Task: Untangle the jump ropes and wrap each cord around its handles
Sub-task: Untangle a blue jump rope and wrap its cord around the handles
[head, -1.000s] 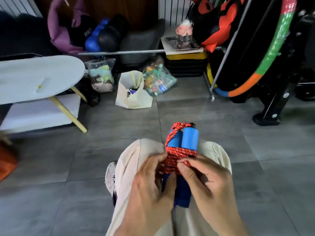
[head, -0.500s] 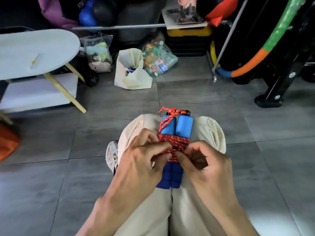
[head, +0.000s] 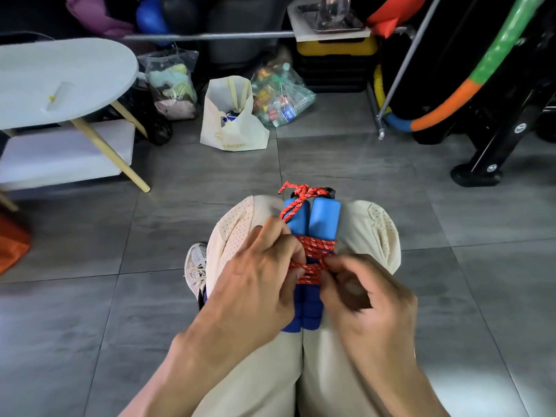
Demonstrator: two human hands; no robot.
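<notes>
Pinching red cord — left hand, right hand — wound round two blue handles.

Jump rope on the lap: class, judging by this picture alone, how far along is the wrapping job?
Done: the red cord is coiled in several turns around the two blue handles, which lie side by side on the lap. In hand: the left hand and right hand pinch the lowest turns. Left: securing the cord's end. No second rope is in view.

The left hand has slid up along the red cord wraps, its grip now higher.
</notes>
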